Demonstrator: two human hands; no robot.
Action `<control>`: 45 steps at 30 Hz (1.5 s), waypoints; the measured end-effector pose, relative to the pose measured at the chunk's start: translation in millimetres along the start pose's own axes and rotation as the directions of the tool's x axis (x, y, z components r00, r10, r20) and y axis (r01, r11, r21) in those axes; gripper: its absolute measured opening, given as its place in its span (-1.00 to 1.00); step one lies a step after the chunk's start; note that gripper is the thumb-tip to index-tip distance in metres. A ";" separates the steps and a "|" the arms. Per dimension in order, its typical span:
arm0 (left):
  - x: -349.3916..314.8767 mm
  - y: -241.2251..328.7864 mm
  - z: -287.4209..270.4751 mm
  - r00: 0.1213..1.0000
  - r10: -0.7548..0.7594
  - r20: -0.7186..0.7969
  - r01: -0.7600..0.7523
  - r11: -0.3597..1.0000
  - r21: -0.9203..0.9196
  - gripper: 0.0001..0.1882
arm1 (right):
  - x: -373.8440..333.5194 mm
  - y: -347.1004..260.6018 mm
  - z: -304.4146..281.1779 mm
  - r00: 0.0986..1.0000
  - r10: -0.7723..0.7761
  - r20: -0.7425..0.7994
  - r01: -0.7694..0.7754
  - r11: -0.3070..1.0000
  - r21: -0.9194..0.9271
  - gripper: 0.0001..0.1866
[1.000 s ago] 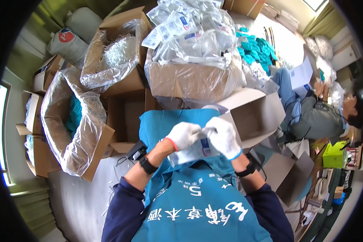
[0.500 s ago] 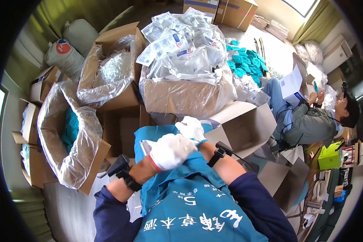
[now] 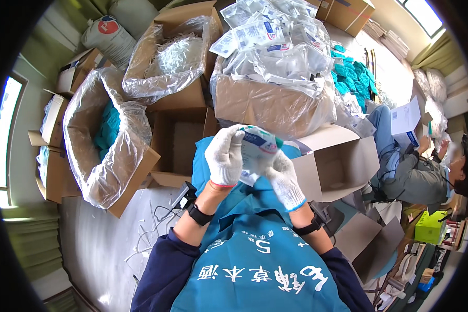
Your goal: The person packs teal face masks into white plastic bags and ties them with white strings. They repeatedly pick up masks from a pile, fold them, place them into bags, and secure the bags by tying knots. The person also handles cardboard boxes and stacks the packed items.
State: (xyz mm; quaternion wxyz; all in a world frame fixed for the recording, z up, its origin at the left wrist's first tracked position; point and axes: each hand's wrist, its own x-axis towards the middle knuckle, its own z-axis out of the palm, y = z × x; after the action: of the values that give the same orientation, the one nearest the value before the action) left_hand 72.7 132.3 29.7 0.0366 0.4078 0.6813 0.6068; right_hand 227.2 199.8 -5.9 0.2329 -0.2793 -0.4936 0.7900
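Observation:
Between my two gloved hands is a clear plastic pouch (image 3: 254, 156) with a printed top band in dark blue, teal and white. My left hand (image 3: 224, 156), in a white knit glove, is closed on its left edge, thumb and fingers pinching the upper corner. My right hand (image 3: 285, 182), gloved the same way, grips the lower right side. What the pouch contains is too blurred to tell. It hangs over my teal apron (image 3: 249, 229), in front of a plastic-lined carton (image 3: 270, 101) heaped with similar clear pouches (image 3: 275, 54).
To the left, a lined carton (image 3: 135, 179) holds teal items (image 3: 108, 130); behind it another carton (image 3: 166, 78) holds white shreds. Open boxes (image 3: 179, 140) (image 3: 343, 161) flank my hands. Teal pieces (image 3: 353, 75) lie at the back right. A co-worker (image 3: 416, 171) sits at the right.
My hands, earlier close together and overlapping, are now apart with the pouch spread between them. The whole view has shifted, so the boxes appear farther right and higher.

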 end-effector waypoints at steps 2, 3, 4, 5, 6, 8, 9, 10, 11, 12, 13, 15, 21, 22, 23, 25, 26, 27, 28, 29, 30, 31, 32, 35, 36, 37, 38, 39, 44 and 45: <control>-1.3 0.6 -2.0 0.981 -0.174 0.082 0.182 0.978 -0.103 -0.86 | 2.7 -3.9 -5.9 0.998 -0.045 -0.043 0.040 0.993 -0.110 -0.60; 2.5 1.5 -3.9 0.965 -0.233 0.117 0.253 0.946 -0.201 -0.84 | 5.2 -6.9 -10.8 0.995 -0.072 -0.062 0.061 0.984 -0.168 -0.62; 8.1 1.8 -6.1 0.944 -0.287 0.159 0.323 0.900 -0.294 -0.82 | 8.7 -7.7 -18.2 0.984 -0.172 -0.036 0.143 0.902 -0.407 -0.72; 11.8 1.0 -9.3 0.919 -0.335 0.208 0.391 0.838 -0.380 -0.80 | 6.8 -8.1 -18.5 0.980 -0.197 0.014 0.166 0.782 -0.600 -0.75; 15.9 -2.8 -13.6 0.954 -0.242 0.179 0.282 0.928 -0.246 -0.83 | 5.9 -15.2 -17.2 0.973 -0.218 0.072 0.194 0.614 -0.765 -0.79; 33.5 12.3 -26.9 0.932 0.076 0.355 -0.111 0.991 0.078 -0.83 | 2.0 -29.1 -17.1 0.858 -0.428 0.283 0.429 0.297 -0.853 -0.87; 34.1 15.6 -29.3 0.866 0.149 0.477 -0.230 0.966 0.116 -0.83 | 1.9 -28.8 -18.0 0.862 -0.372 0.345 0.443 0.224 -0.868 -0.88; 31.4 14.6 -27.4 0.801 0.134 0.583 -0.250 0.961 0.123 -0.85 | 1.3 -29.2 -14.4 0.877 -0.357 0.321 0.418 0.238 -0.877 -0.87; 28.4 10.1 -24.4 0.729 0.069 0.681 -0.235 0.960 0.154 -0.83 | 1.0 -31.2 -10.5 0.891 -0.342 0.298 0.392 0.252 -0.885 -0.86; 25.5 10.7 -25.2 0.713 0.029 0.700 -0.218 0.959 0.182 -0.84 | 0.0 -31.8 -9.7 0.889 -0.342 0.306 0.389 0.207 -0.898 -0.82; 22.9 11.1 -26.4 0.697 -0.012 0.717 -0.201 0.957 0.211 -0.84 | -0.5 -29.6 -11.8 0.883 -0.356 0.306 0.394 0.209 -0.895 -0.80; 13.7 2.2 -29.6 0.675 -0.035 0.737 -0.196 0.954 0.225 -0.86 | -1.6 -21.3 -17.1 0.873 -0.377 0.310 0.408 0.215 -0.887 -0.78; -4.2 -32.4 -47.0 0.822 -0.042 0.568 -0.207 0.907 0.367 -0.87 | -7.8 -13.4 -17.2 0.896 -0.331 0.296 0.388 0.259 -0.885 -0.77; -0.8 -39.1 -55.4 0.900 0.012 0.436 -0.216 0.881 0.421 -0.89 | -8.3 -15.9 -19.6 0.891 -0.338 0.302 0.387 0.222 -0.895 -0.81; 3.8 -47.5 -66.2 0.952 0.073 0.296 -0.213 0.853 0.475 -0.91 | -6.6 -13.5 -29.3 0.916 -0.356 0.187 0.338 0.430 -0.837 -0.79; 11.4 -51.9 -94.5 0.995 0.046 0.087 -0.078 0.908 0.412 -0.91 | 3.5 -19.7 -51.3 0.891 -0.446 0.087 0.350 0.554 -0.755 -0.77; 13.8 -54.0 -107.5 0.999 0.026 0.044 -0.041 0.920 0.391 -0.89 | 8.0 -31.2 -58.4 0.837 -0.540 0.092 0.399 0.485 -0.778 -0.76; 15.9 -55.4 -118.6 1.000 0.006 0.000 -0.005 0.929 0.370 -0.86 | 16.8 -66.2 -53.8 0.668 -0.692 0.273 0.484 0.126 -0.866 -0.77; 15.9 -55.8 -128.0 1.000 -0.013 -0.005 0.014 0.923 0.386 -0.85 | 25.2 -95.2 -45.0 0.566 -0.779 0.269 0.518 0.083 -0.851 -0.77; 13.1 -61.1 -135.3 0.999 -0.022 -0.028 0.030 0.928 0.373 -0.83 | 37.8 -115.4 -39.8 0.451 -0.855 0.257 0.547 0.037 -0.836 -0.78; 9.0 -61.0 -136.8 0.991 -0.100 -0.094 0.123 0.952 0.281 -0.83 | 56.7 -124.3 -46.4 0.344 -0.899 0.270 0.533 -0.050 -0.845 -0.78; 4.8 -60.1 -136.7 0.971 -0.186 -0.151 0.212 0.961 0.178 -0.83 | 76.6 -134.2 -52.4 0.236 -0.929 0.286 0.507 -0.134 -0.852 -0.77; 1.7 -58.8 -138.4 0.969 -0.192 -0.158 0.220 0.958 0.184 -0.83 | 94.0 -149.2 -51.8 0.212 -0.875 0.435 0.420 -0.321 -0.849 -0.69; -8.5 -58.6 -136.5 0.967 -0.199 -0.156 0.226 0.957 0.179 -0.84 | 155.6 -153.2 -56.9 0.560 -0.668 0.491 0.247 -0.431 -0.868 -0.52; -10.5 -60.9 -136.6 0.971 -0.183 -0.154 0.208 0.963 0.171 -0.83 | 166.9 -141.6 -56.0 0.709 -0.564 0.423 0.206 -0.408 -0.889 -0.48; -13.0 -62.0 -141.3 0.971 -0.168 -0.169 0.198 0.963 0.183 -0.83 | 169.8 -132.6 -50.9 0.737 -0.545 0.398 0.225 -0.357 -0.906 -0.43; -13.3 -60.1 -143.4 0.972 -0.140 -0.189 0.179 0.962 0.208 -0.84 | 166.1 -126.7 -48.8 0.767 -0.522 0.374 0.240 -0.307 -0.921 -0.37; -13.8 -60.1 -146.3 0.971 -0.110 -0.213 0.160 0.958 0.238 -0.85 | 161.7 -117.9 -41.9 0.794 -0.494 0.356 0.257 -0.258 -0.931 -0.32; -22.4 -81.3 -148.8 0.908 -0.403 -0.113 0.384 0.909 -0.162 -0.72 | 105.8 -36.7 16.3 0.955 -0.254 0.154 0.296 0.753 -0.588 -0.39; -21.4 -77.2 -144.8 0.904 -0.422 -0.067 0.400 0.892 -0.208 -0.68 | 94.0 -23.0 33.3 0.983 -0.123 0.139 0.156 0.954 -0.258 -0.42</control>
State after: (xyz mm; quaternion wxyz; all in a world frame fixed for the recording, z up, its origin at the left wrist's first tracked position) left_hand -31.5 9.3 -8.1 0.1651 0.2149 0.6921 0.6690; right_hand 137.9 247.9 7.0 0.2176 -0.2241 -0.6275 0.7132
